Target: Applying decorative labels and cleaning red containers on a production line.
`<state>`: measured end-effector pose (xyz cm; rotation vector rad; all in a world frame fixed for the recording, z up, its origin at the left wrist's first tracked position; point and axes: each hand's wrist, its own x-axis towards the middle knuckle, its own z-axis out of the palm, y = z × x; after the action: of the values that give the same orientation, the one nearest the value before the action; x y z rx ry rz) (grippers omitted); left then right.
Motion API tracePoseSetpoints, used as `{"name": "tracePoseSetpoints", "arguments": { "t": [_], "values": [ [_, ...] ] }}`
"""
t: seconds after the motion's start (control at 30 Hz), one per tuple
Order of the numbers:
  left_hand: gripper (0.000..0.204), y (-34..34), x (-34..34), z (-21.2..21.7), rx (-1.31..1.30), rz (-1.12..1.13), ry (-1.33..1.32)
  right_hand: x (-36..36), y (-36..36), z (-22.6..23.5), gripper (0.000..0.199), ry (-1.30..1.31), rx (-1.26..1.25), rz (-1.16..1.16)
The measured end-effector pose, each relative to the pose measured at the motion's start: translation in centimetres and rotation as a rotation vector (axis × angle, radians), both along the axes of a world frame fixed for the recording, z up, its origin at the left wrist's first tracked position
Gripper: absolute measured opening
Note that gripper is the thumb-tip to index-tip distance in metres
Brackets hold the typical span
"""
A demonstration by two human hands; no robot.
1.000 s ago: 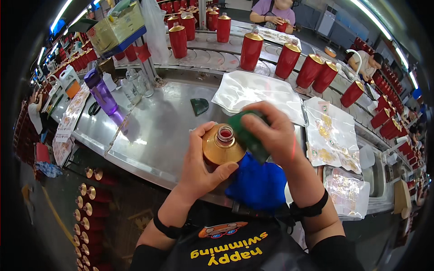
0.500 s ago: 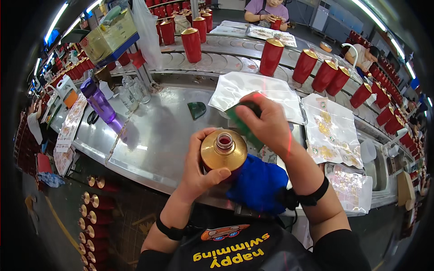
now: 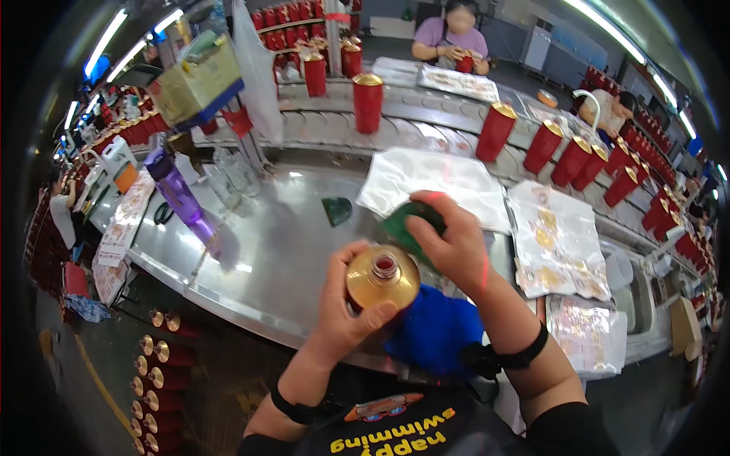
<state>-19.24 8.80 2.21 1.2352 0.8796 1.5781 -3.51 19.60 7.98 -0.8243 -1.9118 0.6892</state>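
My left hand grips a bottle with a gold shoulder and a red open neck, held upright over the near edge of the steel table. My right hand presses a green scouring pad against the bottle's far right side. A blue cloth lies below the bottle, between my forearms.
Sheets of clear plastic bags and printed gold labels lie on the table to the right. A purple water bottle stands at left. Red gold-capped bottles ride the curved conveyor behind. Other people work across it. Several bottles are stored below left.
The bottle and both hands have drifted slightly left and down. My right hand with the green pad has shifted around the bottle's shoulder. Bottles on the conveyor have moved along.
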Motion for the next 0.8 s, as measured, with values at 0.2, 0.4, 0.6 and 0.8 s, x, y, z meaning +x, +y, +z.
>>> {"name": "tracePoseSetpoints", "arguments": {
  "t": [0.2, 0.4, 0.6, 0.8],
  "values": [
    [0.081, 0.1, -0.6, 0.5, -0.021, -0.018, 0.055, -0.4, 0.4, 0.4, 0.034, -0.130, 0.090, -0.023],
    [0.079, -0.1, -0.5, 0.6, -0.052, -0.053, 0.028, -0.2, 0.8, -0.1, 0.030, -0.005, -0.122, 0.071],
    [0.077, 0.1, -0.7, 0.6, -0.055, -0.133, 0.007, 0.1, 0.4, 0.4, 0.026, -0.005, -0.154, 0.129],
    [0.079, 0.1, -1.2, 0.6, -0.064, -0.142, -0.018, -0.2, 0.3, 0.9, 0.028, 0.144, -0.266, 0.329]
  ]
}}
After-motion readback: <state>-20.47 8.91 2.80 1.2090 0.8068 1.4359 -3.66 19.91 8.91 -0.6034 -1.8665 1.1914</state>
